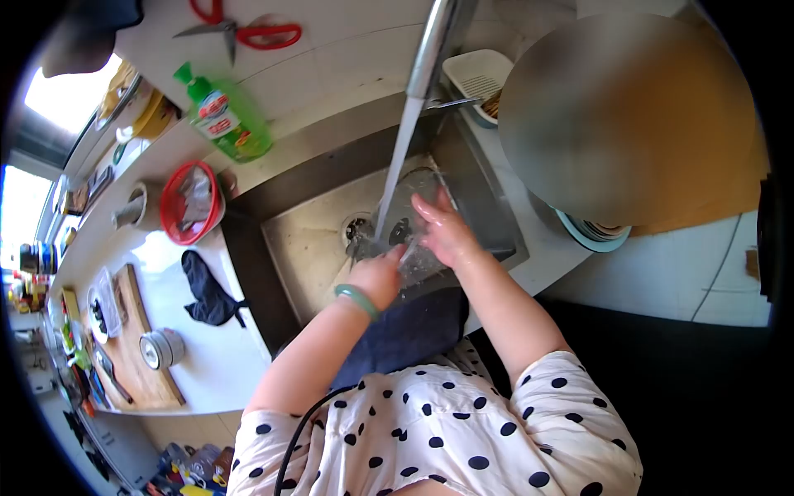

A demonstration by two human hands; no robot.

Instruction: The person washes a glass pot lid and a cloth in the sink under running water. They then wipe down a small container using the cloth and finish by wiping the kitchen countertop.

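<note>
Water runs from the metal faucet into the steel sink, over a clear, see-through piece that looks like a thin container or lid; glare and splashes hide its exact shape. My left hand, with a green bangle on the wrist, is closed at its near left edge. On the other side my right hand grips it, thumb raised and the other fingers partly hidden. Below the piece, the drain shows through the water.
Behind the sink stands a green soap bottle near red-handled scissors. A red basket, dark cloth, metal can and cutting board lie left. A white dish and stacked plates sit right.
</note>
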